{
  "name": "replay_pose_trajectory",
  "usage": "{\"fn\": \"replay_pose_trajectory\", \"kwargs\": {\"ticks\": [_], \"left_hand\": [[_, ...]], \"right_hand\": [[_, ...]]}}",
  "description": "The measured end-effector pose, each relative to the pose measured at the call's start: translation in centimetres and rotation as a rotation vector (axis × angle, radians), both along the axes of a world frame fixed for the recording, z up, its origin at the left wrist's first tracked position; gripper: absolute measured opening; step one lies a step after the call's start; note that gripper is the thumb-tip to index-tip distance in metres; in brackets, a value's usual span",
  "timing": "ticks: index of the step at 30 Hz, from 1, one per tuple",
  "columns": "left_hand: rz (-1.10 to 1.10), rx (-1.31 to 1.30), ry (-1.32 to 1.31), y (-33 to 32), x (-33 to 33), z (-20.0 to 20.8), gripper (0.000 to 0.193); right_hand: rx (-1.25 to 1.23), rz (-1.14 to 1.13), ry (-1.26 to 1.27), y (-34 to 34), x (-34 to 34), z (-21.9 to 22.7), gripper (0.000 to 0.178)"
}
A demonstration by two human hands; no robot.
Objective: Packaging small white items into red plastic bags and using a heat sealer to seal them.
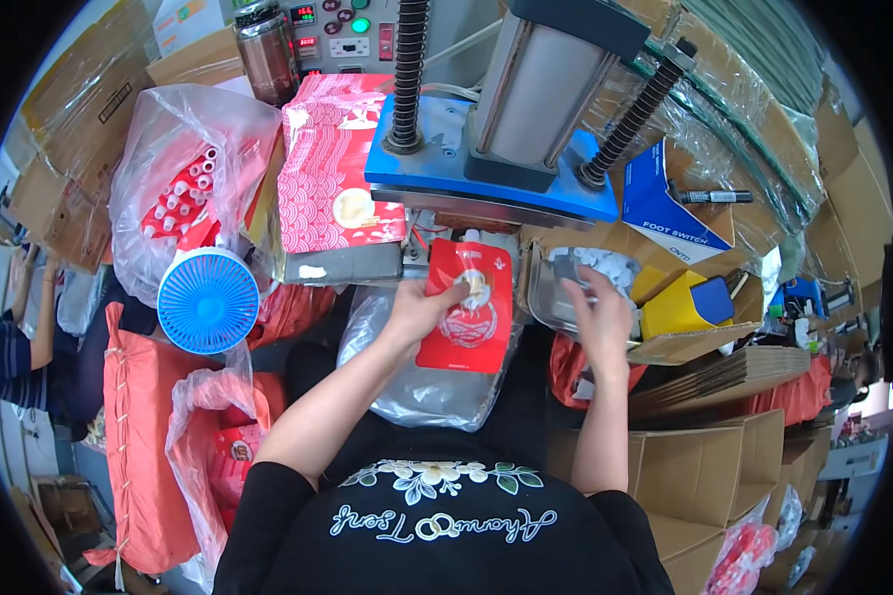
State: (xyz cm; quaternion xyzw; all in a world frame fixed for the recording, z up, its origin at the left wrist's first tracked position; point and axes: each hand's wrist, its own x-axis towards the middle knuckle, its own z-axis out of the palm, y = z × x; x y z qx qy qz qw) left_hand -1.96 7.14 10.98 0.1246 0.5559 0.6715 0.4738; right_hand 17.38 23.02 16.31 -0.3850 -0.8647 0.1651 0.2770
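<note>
My left hand [429, 309] grips a red spouted pouch [466, 342] by its left side, with the thumb pressed on the front. The pouch stands spout up, and its short white spout [472, 236] points toward the press. Behind the pouch is a grey block covered in clear plastic [437, 397]. My right hand [602, 315] hovers over a metal tray [556, 315], its fingers apart. Small whitish pieces [605, 266] lie close to its fingertips, and I see nothing clearly held in it.
A blue-based press [486, 188] with two spring posts stands ahead. Red printed pouches [337, 169] are stacked left of it. A blue fan [208, 300] stands before a plastic bag of spouted pouches [184, 198]. Right are a yellow box [680, 302] and cardboard cartons [704, 476].
</note>
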Motion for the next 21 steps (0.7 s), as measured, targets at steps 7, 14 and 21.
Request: {"fn": "replay_pose_trajectory", "kwargs": {"ticks": [7,14,21], "left_hand": [[0.065,-0.048,-0.072,0.7,-0.9,-0.3,0.025],[0.178,-0.35,1.204,-2.2,-6.9,2.0,0.034],[0.167,-0.363,1.575,-8.3,-6.6,-3.3,0.038]], "right_hand": [[0.168,-0.229,-0.377,4.6,3.6,-4.5,0.029],[0.185,-0.021,-0.228,2.9,-1.2,-5.8,0.025],[0.142,0.033,0.115,3.7,0.1,-4.9,0.029]]}}
